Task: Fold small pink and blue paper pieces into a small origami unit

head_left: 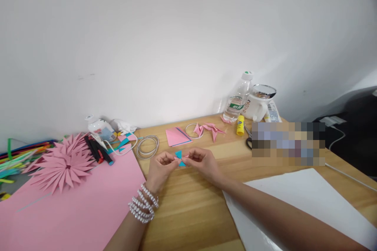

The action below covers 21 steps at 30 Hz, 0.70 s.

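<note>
A white wall (188, 39) fills the top of the frame, and a wooden table (182, 211) lies under it. A big pink sheet (100, 208) covers the lower left, and a white sheet (297, 204) lies at the lower right, under the right arm. Spiky pink paper flowers (68, 166) sit at the left. A clear bottle (235, 104) stands at the right of the middle, near the wall. Then come the two hands, and here is what could go wrong: if the left hand (161, 166) and the right hand (204, 162) pull apart too hard, the paper between them might rip. If they squeeze too hard, its folds could get squashed, and if one thumb slips, it might pop open. Both hands meet in the middle of the frame, just over the table, with wrists apart and fingers curled in. The thumbs point at each other, nearly touching. Pearl beads (143, 204) go around the left wrist. Pink and blue paper squares (176, 136) lie just above the hands. Smallest is the little blue and pink folded paper (178, 153), right in the middle, with each hand pinching one side between thumb and fingers.
</note>
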Available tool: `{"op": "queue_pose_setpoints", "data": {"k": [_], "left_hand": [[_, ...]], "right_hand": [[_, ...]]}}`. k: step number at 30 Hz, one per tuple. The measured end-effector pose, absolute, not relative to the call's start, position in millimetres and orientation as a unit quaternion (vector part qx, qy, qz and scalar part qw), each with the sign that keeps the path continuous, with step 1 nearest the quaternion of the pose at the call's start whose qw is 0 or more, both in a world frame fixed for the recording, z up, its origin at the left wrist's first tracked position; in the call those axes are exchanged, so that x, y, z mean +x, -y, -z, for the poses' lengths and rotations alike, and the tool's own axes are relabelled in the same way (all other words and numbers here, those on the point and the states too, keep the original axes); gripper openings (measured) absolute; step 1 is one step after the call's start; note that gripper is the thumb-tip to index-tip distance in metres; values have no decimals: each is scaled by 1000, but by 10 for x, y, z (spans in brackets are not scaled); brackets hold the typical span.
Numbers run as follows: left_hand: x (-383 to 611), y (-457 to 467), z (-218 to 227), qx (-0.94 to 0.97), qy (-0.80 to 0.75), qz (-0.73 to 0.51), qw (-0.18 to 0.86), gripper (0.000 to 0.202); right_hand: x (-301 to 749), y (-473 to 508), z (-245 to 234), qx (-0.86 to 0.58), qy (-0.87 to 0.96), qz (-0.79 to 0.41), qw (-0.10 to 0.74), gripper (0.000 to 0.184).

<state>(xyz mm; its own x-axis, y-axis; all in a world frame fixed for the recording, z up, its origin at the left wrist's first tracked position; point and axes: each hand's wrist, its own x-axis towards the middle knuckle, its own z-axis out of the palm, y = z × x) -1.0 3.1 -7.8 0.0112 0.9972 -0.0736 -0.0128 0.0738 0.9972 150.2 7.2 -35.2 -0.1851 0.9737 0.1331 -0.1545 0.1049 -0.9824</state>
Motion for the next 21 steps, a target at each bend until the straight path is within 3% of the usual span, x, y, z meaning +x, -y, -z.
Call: {"op": "queue_pose_setpoints", "data": {"k": [6,15,21], "left_hand": [[-31,-41,61,492,-510,-470,526,18],[-47,-37,5,435,-452,-452,634,21],[-56,-39,8,441,-466,-452,620,22]], "right_hand": [[1516,-65,323,-360,529,-585,498,28],[1579,-75,259,-314,521,-657,446,31],[1597,-76,265,-308,524,-670,426,33]]}}
